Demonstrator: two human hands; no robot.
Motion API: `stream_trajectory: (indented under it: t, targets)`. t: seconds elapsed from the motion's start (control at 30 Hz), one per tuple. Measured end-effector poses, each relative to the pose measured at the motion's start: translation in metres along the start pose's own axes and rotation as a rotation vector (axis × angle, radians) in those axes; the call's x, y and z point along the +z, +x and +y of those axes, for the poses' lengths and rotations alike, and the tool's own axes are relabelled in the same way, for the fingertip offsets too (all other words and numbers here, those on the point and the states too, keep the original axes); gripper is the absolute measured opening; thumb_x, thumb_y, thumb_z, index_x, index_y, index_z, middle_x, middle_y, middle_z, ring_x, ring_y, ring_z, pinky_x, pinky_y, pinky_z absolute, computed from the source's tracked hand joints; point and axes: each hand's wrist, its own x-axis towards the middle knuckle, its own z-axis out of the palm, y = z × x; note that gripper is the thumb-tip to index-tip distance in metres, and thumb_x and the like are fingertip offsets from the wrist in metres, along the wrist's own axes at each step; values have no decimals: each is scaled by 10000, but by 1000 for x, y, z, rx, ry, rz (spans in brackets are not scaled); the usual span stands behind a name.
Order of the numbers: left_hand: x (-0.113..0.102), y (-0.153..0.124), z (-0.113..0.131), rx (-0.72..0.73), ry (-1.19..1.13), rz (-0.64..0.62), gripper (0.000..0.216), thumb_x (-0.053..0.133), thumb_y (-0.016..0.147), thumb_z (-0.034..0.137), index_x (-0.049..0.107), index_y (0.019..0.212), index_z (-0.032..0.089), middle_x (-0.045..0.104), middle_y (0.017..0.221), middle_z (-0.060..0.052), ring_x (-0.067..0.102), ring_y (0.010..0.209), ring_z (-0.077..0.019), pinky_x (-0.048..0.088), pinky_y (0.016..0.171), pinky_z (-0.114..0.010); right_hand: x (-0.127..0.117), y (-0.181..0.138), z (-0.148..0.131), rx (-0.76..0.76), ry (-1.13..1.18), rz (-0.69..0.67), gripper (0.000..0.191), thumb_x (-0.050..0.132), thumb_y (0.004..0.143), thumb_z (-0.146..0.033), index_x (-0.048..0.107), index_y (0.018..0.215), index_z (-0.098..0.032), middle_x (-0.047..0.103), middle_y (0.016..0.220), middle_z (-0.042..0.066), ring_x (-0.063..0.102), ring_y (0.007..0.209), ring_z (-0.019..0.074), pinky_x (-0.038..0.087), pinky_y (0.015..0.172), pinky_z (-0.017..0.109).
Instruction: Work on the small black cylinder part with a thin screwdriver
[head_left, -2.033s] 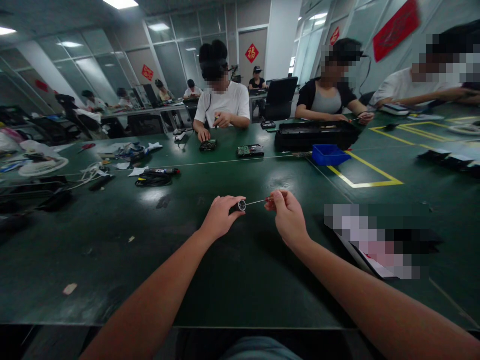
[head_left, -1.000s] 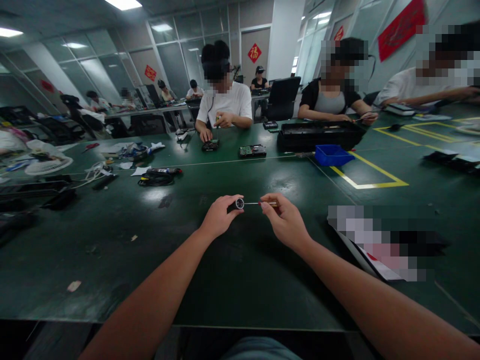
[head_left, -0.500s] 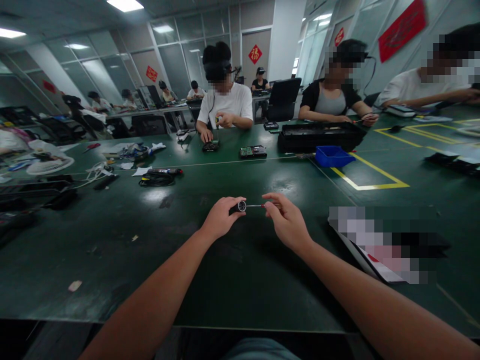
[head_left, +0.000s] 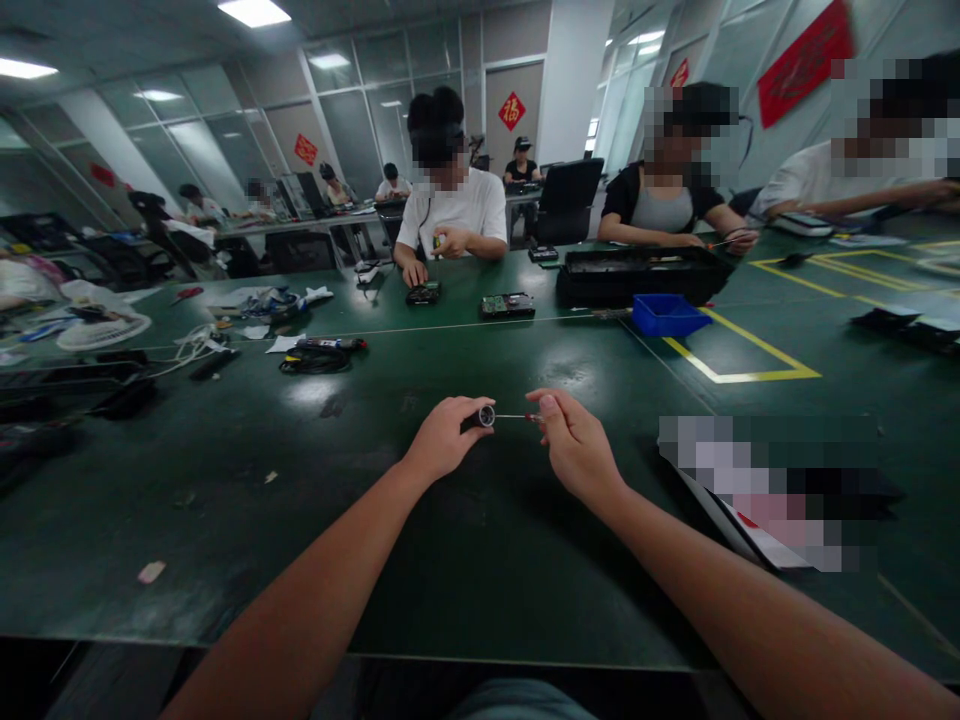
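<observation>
My left hand [head_left: 442, 437] is closed round a small dark cylinder with a silver ring at its end [head_left: 484, 416], held just above the green table [head_left: 465, 540]. My right hand [head_left: 574, 445] pinches a thin screwdriver [head_left: 517, 416] with a red handle; its metal shaft points left and its tip meets the cylinder's ringed end. Both hands hover near the middle of the table, a hand's width apart.
A flat blurred item [head_left: 765, 490] lies right of my right hand. Farther off are a blue bin [head_left: 664, 313], a black case [head_left: 637, 273], circuit boards [head_left: 508, 304] and a black cable coil [head_left: 311, 360]. Three people sit across the table.
My right hand has moved closer to the left, so less of the screwdriver's shaft shows between them. The left hand has stayed almost still.
</observation>
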Motion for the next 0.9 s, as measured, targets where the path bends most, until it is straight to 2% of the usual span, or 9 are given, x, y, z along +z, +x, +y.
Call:
stream_trajectory:
  t: [0.17,0.33,0.5,0.67,0.77,0.9]
  targets:
    - [0,0,0,-9,5,13,372,688,904,261,646,1274,251,699,1194,-48,609,1123,-243,462,1013,-439,0,0,0,-21,17,0,297,472,990,-412,610,1201,-256,646,763,0,601,668,195,440,636,329]
    - [0,-1,-1,-16,11,2,364,686,906,257,651,1269,250,697,1193,-47,605,1126,-244,460,1010,-436,-1,1,-1,10,-22,-26,364,375,1024,-469,666,1030,-252,650,743,14,603,646,197,440,627,339]
    - [0,-1,-2,-11,5,14,388,692,904,258,639,1288,244,696,1196,-43,603,1121,-236,458,1010,-426,0,0,-2,17,29,-19,305,486,979,-431,588,1194,-241,680,824,21,630,721,212,462,665,346]
    - [0,-1,2,-34,19,-10,366,684,906,255,649,1270,249,699,1181,-50,612,1105,-246,470,993,-433,-1,0,-1,32,50,-29,274,425,998,-421,640,1026,-253,665,816,18,598,697,196,447,667,347]
    - [-1,-1,3,-40,10,-7,370,685,905,251,648,1273,246,696,1191,-51,610,1113,-246,468,995,-427,1,1,1,83,148,18,226,519,950,-387,600,1104,-243,678,845,18,619,736,202,472,693,352]
    - [0,0,3,-41,-3,-2,375,699,897,248,653,1268,225,698,1197,-52,609,1121,-241,459,1000,-412,4,5,4,89,262,78,247,596,911,-431,630,1011,-208,696,861,46,647,800,211,506,763,372]
